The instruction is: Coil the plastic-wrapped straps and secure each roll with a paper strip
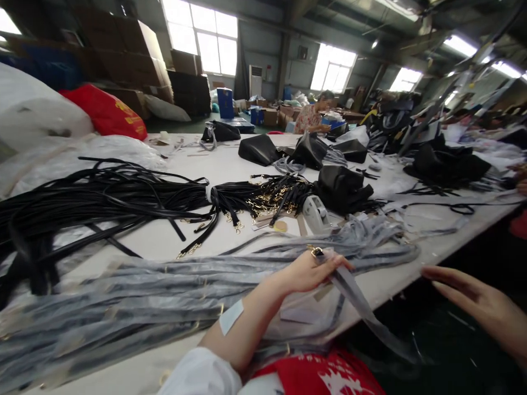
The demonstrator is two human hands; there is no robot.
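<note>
My left hand (315, 270) is closed on one end of a plastic-wrapped strap (360, 302), with a gold clasp (316, 251) showing at its knuckles. The strap hangs over the table's front edge. My right hand (477, 302) is off to the right beyond the edge, fingers stretched out, touching nothing. Under and left of my left forearm lie several plastic-wrapped straps (156, 285). Behind them is a bundle of black straps (123, 192), bound by a white tie (209, 192), gold clasps at its right end.
A white tape dispenser (316, 214) stands beside black bags (343, 189) mid-table. More black bags (257, 149) lie at the back of the white table (222, 164). A red bag (105, 111) and clear plastic sacks are at left. A person (308, 118) sits beyond the table.
</note>
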